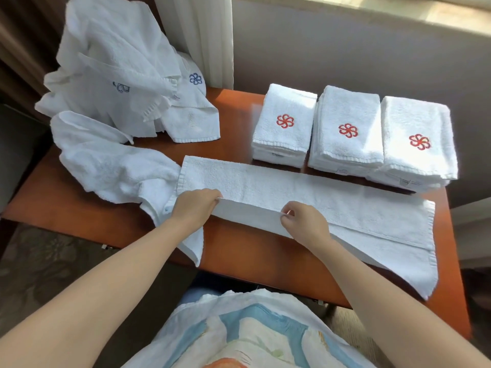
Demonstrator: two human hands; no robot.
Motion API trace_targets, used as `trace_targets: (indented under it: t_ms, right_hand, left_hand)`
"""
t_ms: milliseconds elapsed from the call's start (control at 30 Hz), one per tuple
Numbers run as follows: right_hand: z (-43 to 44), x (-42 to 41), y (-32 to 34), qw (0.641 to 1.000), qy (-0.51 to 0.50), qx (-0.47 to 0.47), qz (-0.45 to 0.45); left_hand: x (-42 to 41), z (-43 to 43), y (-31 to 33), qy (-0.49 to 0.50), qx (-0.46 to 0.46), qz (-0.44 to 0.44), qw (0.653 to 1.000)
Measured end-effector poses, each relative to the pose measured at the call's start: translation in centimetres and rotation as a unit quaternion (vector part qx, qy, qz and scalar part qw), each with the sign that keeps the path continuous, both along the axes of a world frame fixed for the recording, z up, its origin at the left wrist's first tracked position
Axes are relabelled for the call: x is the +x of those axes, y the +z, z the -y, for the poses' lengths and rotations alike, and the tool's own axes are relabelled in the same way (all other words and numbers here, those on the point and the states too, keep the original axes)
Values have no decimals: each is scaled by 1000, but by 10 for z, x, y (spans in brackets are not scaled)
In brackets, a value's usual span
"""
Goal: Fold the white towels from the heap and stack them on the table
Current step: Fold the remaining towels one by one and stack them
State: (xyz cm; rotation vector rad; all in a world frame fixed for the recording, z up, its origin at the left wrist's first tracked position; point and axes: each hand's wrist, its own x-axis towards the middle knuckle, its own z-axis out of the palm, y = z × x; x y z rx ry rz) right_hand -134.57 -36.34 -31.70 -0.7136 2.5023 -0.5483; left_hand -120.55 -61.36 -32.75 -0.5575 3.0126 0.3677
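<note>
Heap (114,75) of unfolded white towels fills the tabletop's (233,128) far-left corner and spills onto the long towel's (345,208) left end, curtain (196,35) behind. Three folded stacks in a row at far right: left stack (285,126), middle stack (348,128), right stack (418,142) — one red pinwheel-flower emblem on each. Two blue emblems show in the heap. Sewn tags unreadable. Left hand (195,207) and right hand (305,221) each pinch the long towel's near edge — lifted off the tabletop.
</note>
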Motion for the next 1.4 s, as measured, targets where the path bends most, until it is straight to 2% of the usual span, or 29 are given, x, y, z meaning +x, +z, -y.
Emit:
trace_targets:
  t_ms: [267,500,833,967,1100,1200,1400]
  right_hand:
    - [18,-38,4,998,-55,-26,-23]
    - [36,-67,0,996,-56,-37,-62]
    - [53,-92,-23,998,-40,2,-40]
    - [56,-95,-27,997,-59,24,-51]
    - [59,-95,-28,995,-64,45,-56]
    - [60,-94,-29,994,-51,61,-70]
    - [37,-83,-27,990,-2,73,-122]
  left_hand:
    - [-44,16,10,7,-44,-13,999]
    - [-83,34,9,5,-48,23,999]
    - [-115,54,-5,-31,-82,67,994]
    - [-118,53,-11,-14,-70,55,996]
    - [-120,48,-13,6,-55,-4,998]
    - [-120,34,-14,-41,-45,-4,998]
    - [-116,-20,-10,-124,53,4,991]
